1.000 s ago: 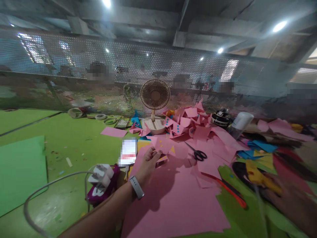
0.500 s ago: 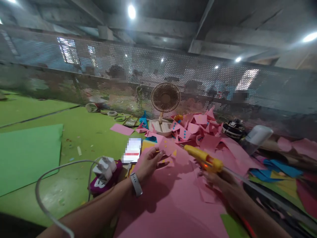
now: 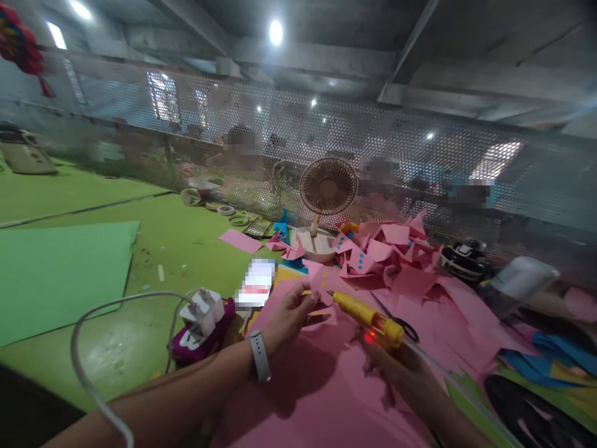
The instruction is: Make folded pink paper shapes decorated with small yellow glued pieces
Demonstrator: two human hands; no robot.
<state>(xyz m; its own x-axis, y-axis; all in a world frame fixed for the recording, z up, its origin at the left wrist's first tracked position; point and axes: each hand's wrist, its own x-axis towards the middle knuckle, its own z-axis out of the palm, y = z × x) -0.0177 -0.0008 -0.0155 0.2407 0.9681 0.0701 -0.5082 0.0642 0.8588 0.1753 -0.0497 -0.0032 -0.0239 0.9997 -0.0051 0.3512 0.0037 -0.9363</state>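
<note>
My right hand (image 3: 396, 367) is wrapped round a yellow hot glue gun (image 3: 366, 316), its nozzle pointing left and a red light glowing on it. My left hand (image 3: 291, 317), with a watch (image 3: 260, 356) on the wrist, is closed in a pinch. At its fingertips shows a small yellow piece (image 3: 308, 292), close to the nozzle; whether they touch I cannot tell. Under both hands lies pink paper (image 3: 308, 398). Partly hidden behind the glue gun are scissors (image 3: 411, 331) with black handles.
A pile of folded pink paper pieces (image 3: 392, 246) lies beyond my hands, beside a small fan (image 3: 329, 186). To the left are a phone (image 3: 256, 283), a purple power strip with chargers (image 3: 200, 326), a looping cable (image 3: 77, 348) and a green sheet (image 3: 65, 274). A perforated screen (image 3: 261, 112) stands behind.
The view has swung a little left. The glue gun has moved nearer to my left fingertips, its nozzle lower and closer. The scissors behind it now show.
</note>
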